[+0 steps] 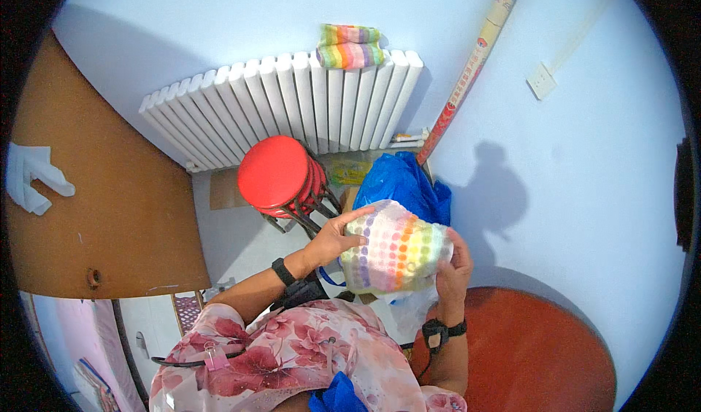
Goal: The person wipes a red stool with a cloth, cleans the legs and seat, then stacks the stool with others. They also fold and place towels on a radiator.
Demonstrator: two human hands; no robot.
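My left hand (337, 237) pinches the left edge of a cloth (391, 250) with rows of multicoloured dots on white. The right edge of that cloth is gripped by my right hand (455, 267), so it hangs spread between both hands in front of me. Some fingers are hidden behind the fabric. A folded striped cloth (350, 47) in similar colours lies on top of the white radiator (298, 100) by the wall. Just beyond the held cloth is a blue plastic bag (397, 179).
A stack of red round stools (274, 171) stands before the radiator. At the left is a brown door (120, 209) with a white cloth or glove (33, 176) on it. A long printed cardboard box (471, 72) leans in the corner. A reddish-brown round surface (536, 346) lies at lower right.
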